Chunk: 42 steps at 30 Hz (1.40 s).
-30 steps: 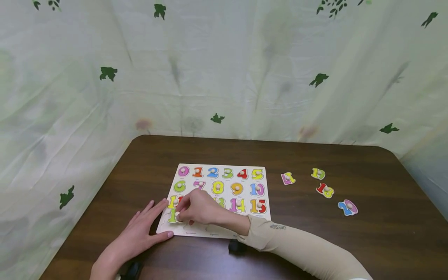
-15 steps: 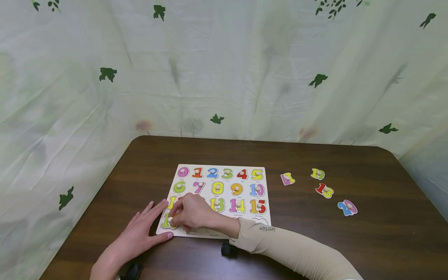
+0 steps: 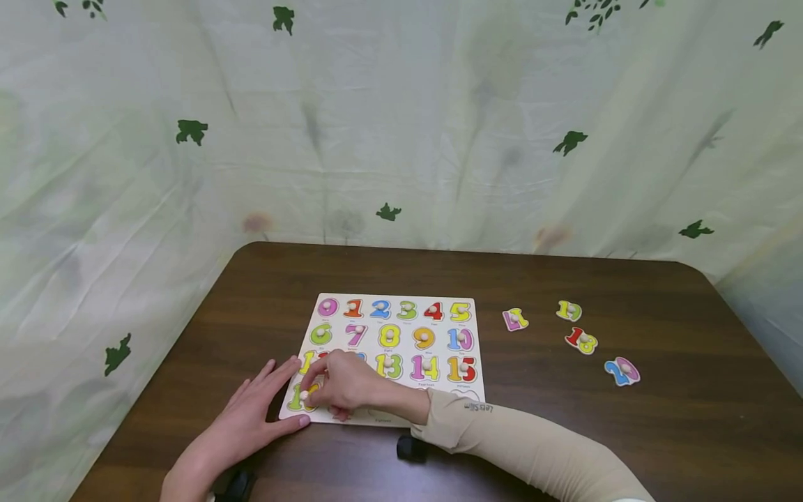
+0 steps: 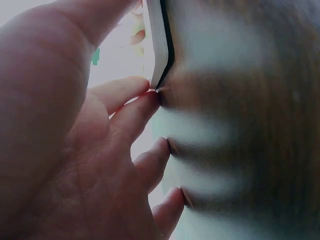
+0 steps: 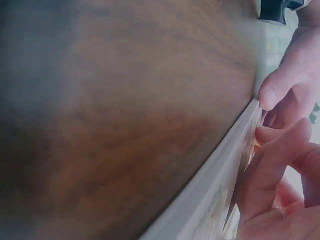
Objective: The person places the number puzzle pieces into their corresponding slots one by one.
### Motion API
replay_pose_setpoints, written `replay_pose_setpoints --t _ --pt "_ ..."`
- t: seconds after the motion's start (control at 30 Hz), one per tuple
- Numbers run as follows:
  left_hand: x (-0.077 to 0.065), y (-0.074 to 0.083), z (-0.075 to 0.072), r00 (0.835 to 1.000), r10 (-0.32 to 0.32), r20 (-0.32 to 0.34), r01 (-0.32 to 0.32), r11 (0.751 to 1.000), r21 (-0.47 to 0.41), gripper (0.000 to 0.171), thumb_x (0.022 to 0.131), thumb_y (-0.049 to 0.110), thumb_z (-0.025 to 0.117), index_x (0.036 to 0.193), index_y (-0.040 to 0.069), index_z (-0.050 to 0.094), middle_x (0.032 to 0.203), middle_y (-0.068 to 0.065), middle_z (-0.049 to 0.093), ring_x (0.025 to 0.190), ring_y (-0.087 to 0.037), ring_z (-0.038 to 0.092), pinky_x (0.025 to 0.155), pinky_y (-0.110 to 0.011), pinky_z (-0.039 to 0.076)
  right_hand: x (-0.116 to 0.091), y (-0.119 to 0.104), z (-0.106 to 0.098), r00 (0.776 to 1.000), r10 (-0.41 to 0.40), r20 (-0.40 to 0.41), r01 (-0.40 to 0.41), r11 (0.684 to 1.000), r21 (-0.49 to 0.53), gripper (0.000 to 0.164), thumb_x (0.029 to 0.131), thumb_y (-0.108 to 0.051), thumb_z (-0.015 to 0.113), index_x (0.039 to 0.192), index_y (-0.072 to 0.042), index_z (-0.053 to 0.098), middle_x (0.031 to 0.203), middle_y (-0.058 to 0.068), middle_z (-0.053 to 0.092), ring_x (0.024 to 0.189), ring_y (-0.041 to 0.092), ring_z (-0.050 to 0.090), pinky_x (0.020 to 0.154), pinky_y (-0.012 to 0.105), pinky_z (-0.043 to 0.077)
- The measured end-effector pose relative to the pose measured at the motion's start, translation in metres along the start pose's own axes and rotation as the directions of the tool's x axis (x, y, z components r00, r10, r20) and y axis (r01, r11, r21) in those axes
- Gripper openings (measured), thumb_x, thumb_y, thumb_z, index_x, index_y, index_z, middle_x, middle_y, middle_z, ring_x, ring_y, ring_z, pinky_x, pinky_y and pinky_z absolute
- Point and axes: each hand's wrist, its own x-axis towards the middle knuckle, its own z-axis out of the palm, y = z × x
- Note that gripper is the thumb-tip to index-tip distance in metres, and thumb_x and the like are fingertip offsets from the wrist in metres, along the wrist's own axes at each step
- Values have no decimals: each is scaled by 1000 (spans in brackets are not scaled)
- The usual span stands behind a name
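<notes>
A white number-puzzle board [image 3: 406, 323] lies on the table, with knobbed number pieces in its upper rows. In its bottom-left corner is a puzzle piece [image 3: 295, 399] with a green 1 and a partly hidden yellow digit. My right hand [image 3: 351, 380] pinches this piece by its knob; the hand covers part of the two lower rows. My left hand [image 3: 241, 415] lies at the board's left side, straight fingers touching the edge and thumb at the near corner. In the left wrist view, two fingertips meet the board's corner [image 4: 159, 55] while the others touch the table.
Right of the board lie loose number pieces: a pink-and-yellow one [image 3: 515, 320], a yellow-green one [image 3: 569, 311], a red-and-yellow 18 [image 3: 581, 340] and a blue-and-pink 20 [image 3: 622, 371]. The brown table [image 3: 533, 432] ends at a pale leaf-patterned curtain [image 3: 439, 139].
My right hand has moved slightly left with the green-and-yellow piece, into the board's bottom-left corner, and has since barely shifted. The left hand and the loose pieces have stayed put.
</notes>
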Motion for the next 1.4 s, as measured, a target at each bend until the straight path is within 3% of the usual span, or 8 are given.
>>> replay_pose_setpoints --t 0.2,0.37,0.63,0.77,0.93,1.1,1.4 --pt "-2 -1 0 1000 0 -3 0 1000 -5 87 78 53 78 147 12 45 151 -15 42 140 -48 25 104 -73 17 -5 0 0 999 -35 -23 35 999 -28 13 85 -11 77 94 -19 72 43 0 50 32 12 51 40 22 46" --pt "0 0 0 1000 2 2 -2 1000 -3 88 78 53 78 147 12 45 151 -16 42 140 -49 25 103 -74 18 -11 3 -8 994 -79 -75 75 996 -56 18 85 -17 78 103 -19 73 57 -4 55 36 15 54 44 22 45" --pt "2 -1 0 1000 -12 18 12 1000 8 89 77 56 77 148 12 44 151 -17 41 140 -49 25 103 -74 18 -24 12 -27 984 -158 -86 165 983 81 24 87 -13 76 111 -15 73 74 -5 55 40 23 53 40 24 45" --pt "3 -2 0 999 -28 31 28 1000 6 91 77 59 76 148 12 43 152 -17 40 140 -49 24 104 -74 17 -33 14 -35 974 -208 -89 218 968 126 23 88 -14 75 111 -13 73 79 -5 54 45 21 54 41 27 49" --pt "3 -1 0 999 -26 32 26 1000 9 91 77 58 76 148 11 44 151 -18 41 140 -49 25 103 -74 18 -46 16 -47 969 -215 -125 233 959 158 23 87 -16 76 110 -12 73 82 -4 56 52 18 57 46 37 54" --pt "4 0 0 998 -45 42 44 999 10 93 77 59 75 148 11 42 152 -18 40 140 -49 23 104 -74 17 -59 18 -60 964 -217 -151 241 956 166 23 88 -17 76 110 -13 73 86 -3 61 62 25 60 51 47 56" --pt "5 0 0 998 -48 40 48 999 11 94 76 61 75 149 11 42 152 -18 39 141 -48 22 105 -73 16 -81 26 -88 951 -217 -220 254 955 157 18 89 -20 75 106 -24 72 91 0 62 69 33 61 54 51 55"
